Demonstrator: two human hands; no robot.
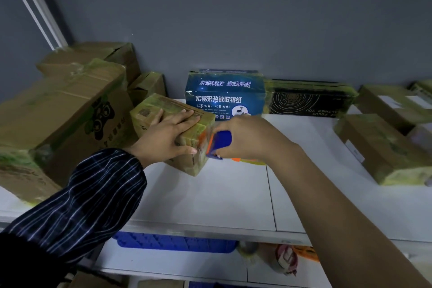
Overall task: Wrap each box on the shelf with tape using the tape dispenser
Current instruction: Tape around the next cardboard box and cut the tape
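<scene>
Cardboard, banded in yellowish tape, makes up the small box (pixel 170 106) under work. It stands on the white shelf (pixel 233 194), turned corner-on to the wearer. A large carton (pixel 65 112) is just beside it on the left, and a blue printed box (pixel 224 96) stands behind it.

Left hand (pixel 163 134): spread flat over the top, fingers straight, thumb laid along the near face, pressing the box down. Right hand (pixel 245 138): curled tightly round the blue tape dispenser (pixel 221 141), whose orange front meets the box's right end face.

Assessment: a band appears to be going on across that end face.

Recommendations:
- Press straight down with the left hand so the pull of the tape does not slide or spin the box toward the carton.
- Hold the dispenser's front square to the face and carry it round the corner under steady tension, to avoid wrinkles.
- The left thumb tip lies near the dispenser's front. It should move aside before the tape passes.

Whether the box's underside sits fully on the shelf cannot be told.
</scene>
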